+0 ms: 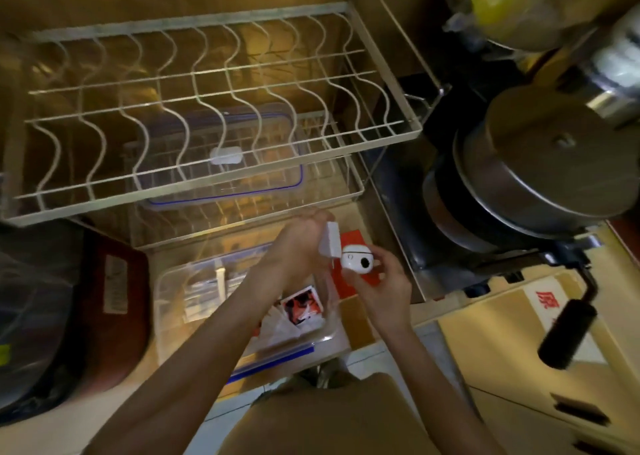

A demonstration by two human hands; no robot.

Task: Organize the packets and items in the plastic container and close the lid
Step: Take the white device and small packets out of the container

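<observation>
Both forearms are bare from elbow to wrist; no sleeve, watch, bracelet or glove is visible on either. The left hand (pixel 304 243) and right hand (pixel 381 284) carry no rings that can be made out, though motion blur softens the fingers. Below the arms, a tan or khaki garment (pixel 329 416) of plain fabric covers the lap, with no print, seam detail or marking discernible in the dim yellow light

The container (pixel 173 281) is set at the centre, below the rack (pixel 207 108) at twelve o'clock. Pots (pixel 536 163) are stacked at two o'clock. Packets (pixel 298 316) are held in the container.
</observation>
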